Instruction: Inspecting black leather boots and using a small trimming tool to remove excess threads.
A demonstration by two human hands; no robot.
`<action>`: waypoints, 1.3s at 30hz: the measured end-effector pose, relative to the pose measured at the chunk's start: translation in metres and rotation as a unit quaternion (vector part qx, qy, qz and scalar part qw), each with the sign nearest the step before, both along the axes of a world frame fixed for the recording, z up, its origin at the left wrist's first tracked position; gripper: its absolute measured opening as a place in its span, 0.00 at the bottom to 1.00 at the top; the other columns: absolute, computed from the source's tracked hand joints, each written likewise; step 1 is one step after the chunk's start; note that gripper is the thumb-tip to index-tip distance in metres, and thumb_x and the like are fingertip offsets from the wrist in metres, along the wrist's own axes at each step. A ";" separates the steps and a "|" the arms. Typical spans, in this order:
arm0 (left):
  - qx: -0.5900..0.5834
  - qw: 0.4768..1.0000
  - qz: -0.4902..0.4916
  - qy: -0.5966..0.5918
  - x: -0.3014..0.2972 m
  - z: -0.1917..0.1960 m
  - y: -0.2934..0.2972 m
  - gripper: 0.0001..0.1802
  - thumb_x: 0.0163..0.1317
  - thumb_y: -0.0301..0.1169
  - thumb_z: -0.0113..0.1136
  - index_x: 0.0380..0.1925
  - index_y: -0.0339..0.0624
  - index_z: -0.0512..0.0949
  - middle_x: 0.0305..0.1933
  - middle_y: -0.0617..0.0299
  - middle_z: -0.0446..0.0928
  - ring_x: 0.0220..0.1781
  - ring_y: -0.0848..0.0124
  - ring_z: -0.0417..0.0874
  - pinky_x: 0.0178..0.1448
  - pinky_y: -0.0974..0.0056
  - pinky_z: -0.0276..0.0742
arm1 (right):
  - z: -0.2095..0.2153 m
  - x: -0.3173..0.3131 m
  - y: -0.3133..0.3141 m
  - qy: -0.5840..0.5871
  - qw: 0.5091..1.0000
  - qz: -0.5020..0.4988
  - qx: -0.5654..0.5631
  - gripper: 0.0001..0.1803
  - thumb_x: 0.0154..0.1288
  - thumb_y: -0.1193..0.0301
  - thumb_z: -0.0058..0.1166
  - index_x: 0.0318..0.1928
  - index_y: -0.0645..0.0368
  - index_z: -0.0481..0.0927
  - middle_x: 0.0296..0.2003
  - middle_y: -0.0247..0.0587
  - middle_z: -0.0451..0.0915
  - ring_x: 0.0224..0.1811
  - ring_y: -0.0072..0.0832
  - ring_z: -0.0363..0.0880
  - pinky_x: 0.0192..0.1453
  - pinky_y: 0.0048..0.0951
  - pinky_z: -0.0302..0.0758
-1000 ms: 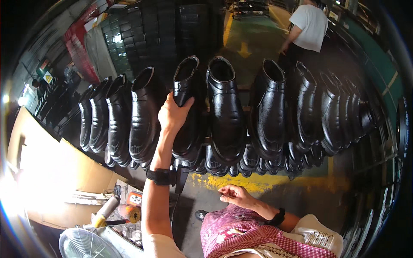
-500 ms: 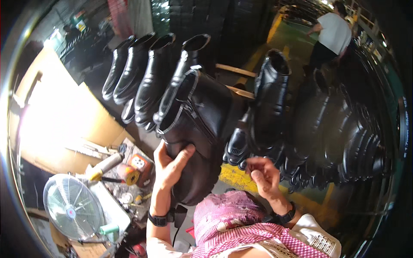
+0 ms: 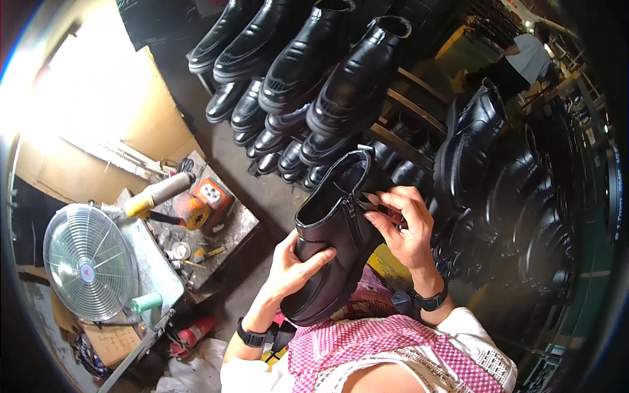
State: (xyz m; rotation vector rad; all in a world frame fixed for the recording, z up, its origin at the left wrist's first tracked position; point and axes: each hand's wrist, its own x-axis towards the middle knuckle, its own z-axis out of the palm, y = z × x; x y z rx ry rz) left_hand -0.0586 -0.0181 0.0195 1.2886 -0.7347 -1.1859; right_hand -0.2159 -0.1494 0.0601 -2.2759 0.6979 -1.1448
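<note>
A black leather ankle boot [image 3: 327,262] is tilted in front of my chest, its opening facing up and away. My left hand [image 3: 291,265] grips it around the front of the upper, thumb laid across the leather. Along the boot's side runs a zip [image 3: 354,219]. My right hand [image 3: 406,223] is closed in a pinch beside the top of that zip, close against the shaft. Something small and pointed shows at its fingertips; I cannot make out what it is.
Finished-looking black boots [image 3: 301,65] stand in tiers beyond my hands, with more boots [image 3: 472,137] on racks at right. At left are a fan [image 3: 88,262], a cluttered bench [image 3: 229,229], an orange box [image 3: 213,196] and a red extinguisher [image 3: 193,334]. A person [image 3: 527,59] is far right.
The boot has come lower and nearer my body, still in my left hand. My right hand has moved up to the boot's zip side. The view has shifted, and the far person appears further right.
</note>
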 end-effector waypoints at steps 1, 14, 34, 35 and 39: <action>0.007 1.000 -0.002 0.013 0.003 0.000 0.002 0.23 0.49 0.29 0.67 0.45 0.36 0.72 0.38 0.64 0.76 0.38 0.79 0.74 0.43 0.71 0.73 | 0.000 0.004 0.002 0.004 1.000 0.003 0.002 0.16 0.48 0.75 0.65 0.38 0.64 0.75 0.34 0.44 0.73 0.33 0.31 0.77 0.26 0.22 0.76; 0.007 0.999 -0.026 0.021 0.019 -0.004 0.013 0.23 0.51 0.30 0.66 0.47 0.37 0.71 0.40 0.64 0.76 0.40 0.80 0.73 0.45 0.71 0.72 | -0.007 0.030 0.009 0.002 0.994 -0.024 -0.103 0.17 0.44 0.76 0.66 0.38 0.64 0.79 0.32 0.40 0.75 0.27 0.29 0.76 0.25 0.24 0.73; -0.035 0.877 0.047 -0.476 0.014 -0.016 0.012 0.36 0.43 0.35 0.68 0.54 0.42 0.67 0.48 0.50 0.75 0.47 0.56 0.79 0.48 0.62 0.75 | 0.030 0.001 -0.004 0.041 0.994 -0.001 0.098 0.14 0.47 0.77 0.65 0.38 0.63 0.80 0.30 0.35 0.77 0.25 0.15 0.72 0.25 0.15 0.68; -0.032 0.867 0.048 -0.495 0.016 -0.018 0.012 0.36 0.42 0.35 0.68 0.54 0.42 0.66 0.48 0.50 0.75 0.47 0.56 0.78 0.49 0.62 0.74 | 0.037 0.000 -0.007 0.104 0.988 0.023 0.114 0.14 0.47 0.76 0.65 0.37 0.63 0.81 0.29 0.36 0.77 0.24 0.17 0.74 0.25 0.16 0.69; -0.026 0.848 0.036 -0.529 0.018 -0.025 0.015 0.37 0.41 0.34 0.68 0.54 0.41 0.66 0.52 0.50 0.73 0.50 0.57 0.76 0.51 0.61 0.73 | 0.044 0.003 -0.018 0.226 0.965 0.064 0.114 0.11 0.47 0.72 0.65 0.34 0.62 0.81 0.25 0.39 0.78 0.23 0.24 0.77 0.25 0.22 0.72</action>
